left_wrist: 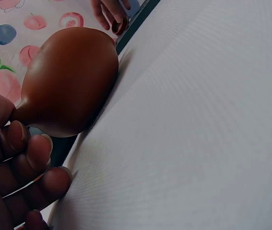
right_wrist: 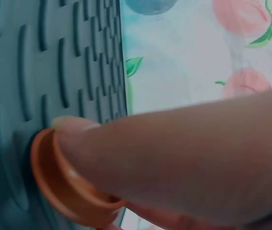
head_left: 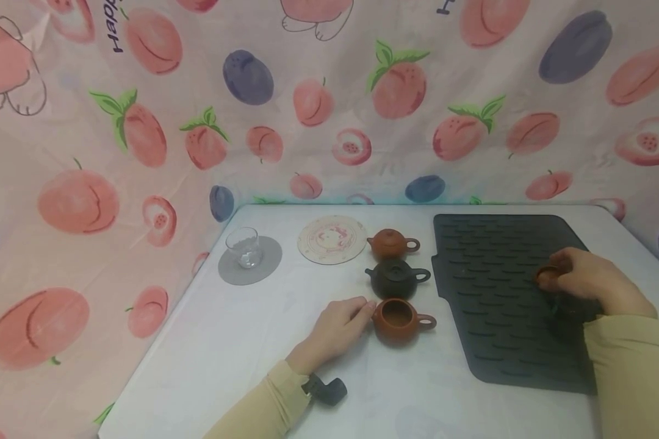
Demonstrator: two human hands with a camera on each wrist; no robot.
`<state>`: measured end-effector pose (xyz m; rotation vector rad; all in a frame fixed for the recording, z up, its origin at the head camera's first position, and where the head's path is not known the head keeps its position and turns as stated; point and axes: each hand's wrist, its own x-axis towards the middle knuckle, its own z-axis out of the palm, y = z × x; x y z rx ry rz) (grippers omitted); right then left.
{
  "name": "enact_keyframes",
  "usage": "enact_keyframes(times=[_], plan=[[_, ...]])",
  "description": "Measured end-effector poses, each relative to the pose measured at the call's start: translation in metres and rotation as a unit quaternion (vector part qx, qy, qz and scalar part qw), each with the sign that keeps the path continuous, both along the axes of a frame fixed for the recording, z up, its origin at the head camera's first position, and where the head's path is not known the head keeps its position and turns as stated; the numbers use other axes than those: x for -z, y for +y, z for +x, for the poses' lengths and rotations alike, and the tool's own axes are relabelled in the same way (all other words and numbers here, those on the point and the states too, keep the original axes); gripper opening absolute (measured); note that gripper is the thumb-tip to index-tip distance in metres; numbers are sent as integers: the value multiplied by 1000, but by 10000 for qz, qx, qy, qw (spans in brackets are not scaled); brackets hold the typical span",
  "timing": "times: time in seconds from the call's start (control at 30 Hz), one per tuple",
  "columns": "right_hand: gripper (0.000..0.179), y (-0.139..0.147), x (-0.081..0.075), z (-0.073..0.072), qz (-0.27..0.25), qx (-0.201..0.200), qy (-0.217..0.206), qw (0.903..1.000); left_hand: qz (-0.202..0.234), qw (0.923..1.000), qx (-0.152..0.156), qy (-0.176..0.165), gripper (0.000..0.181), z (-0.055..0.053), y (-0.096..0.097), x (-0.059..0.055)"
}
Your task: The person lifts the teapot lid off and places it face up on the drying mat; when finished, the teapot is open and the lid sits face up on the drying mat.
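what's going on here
A person's left hand pinches the spout of the lidless brown teapot, the nearest of three in a row. Their right hand holds what looks like its lid above or on the dark ridged mat; which is unclear. The black teapot and far brown teapot have lids on.

The head camera looks forward and down from above, seeing most of the tabletop (head_left: pixel 198 366). The left wrist camera sits low, tilted, close to the front brown teapot (left_wrist: pixel 71 79), facing the right grip (left_wrist: pixel 108 11). The right wrist one, tipped sideways, looks closely at a little brown piece (right_wrist: pixel 66 189). All three see that piece.
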<state>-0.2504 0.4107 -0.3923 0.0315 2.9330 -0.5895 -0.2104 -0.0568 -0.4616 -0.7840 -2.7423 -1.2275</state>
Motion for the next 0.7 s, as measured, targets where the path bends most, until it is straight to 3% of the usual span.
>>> enact_keyframes(times=[0.23,0.4,0.7], plan=[[86,-16,-17,5,97,181,392,9990,48,10000,23,35,41,-1,0,-2],[81,-30,-27,6,50,-39,659,9978,57,10000,14,6,41,-1,-1,-2],[72,-49,-24,5,3,-246,1088,9938,95,10000,8,14,43,-1,-1,3]])
